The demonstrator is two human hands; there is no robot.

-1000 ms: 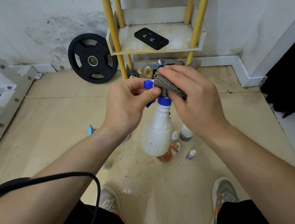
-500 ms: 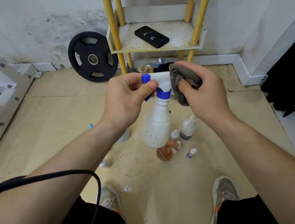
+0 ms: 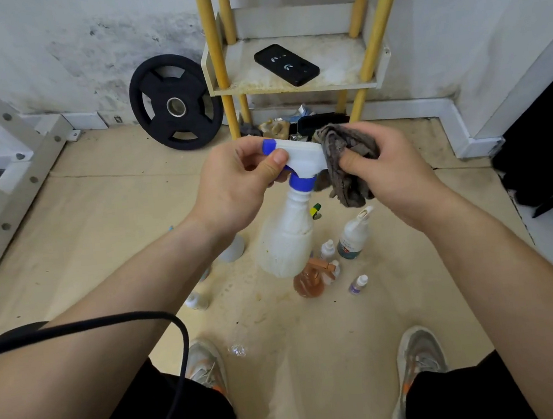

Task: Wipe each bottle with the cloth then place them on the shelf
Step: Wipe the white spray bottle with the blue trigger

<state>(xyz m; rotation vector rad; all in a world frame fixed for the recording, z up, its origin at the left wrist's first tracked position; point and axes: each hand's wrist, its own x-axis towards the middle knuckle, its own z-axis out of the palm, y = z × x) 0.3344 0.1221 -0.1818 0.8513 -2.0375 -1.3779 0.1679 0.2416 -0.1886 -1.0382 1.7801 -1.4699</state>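
L hand (image 3: 234, 186): thumb + fingers pinch the blue-tipped nozzle end of the spray bottle (image 3: 289, 239), which hangs neck-up in mid-air, body below the hand. R hand (image 3: 391, 168): fingers curl round the cloth (image 3: 342, 164), bunched vs the back of the bottle's trigger head. Beyond the bottle: shelf (image 3: 338, 64) w/ a phone (image 3: 286, 64) on it; weight plate (image 3: 176, 102) off to the bottle's left. Below the bottle, on the floor: several small bottles (image 3: 354, 235).

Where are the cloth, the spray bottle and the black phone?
cloth (image 3: 348, 187), head view, on its hanging folds.
spray bottle (image 3: 287, 242), head view, on its white body.
black phone (image 3: 286, 65), head view, on the middle of its case.
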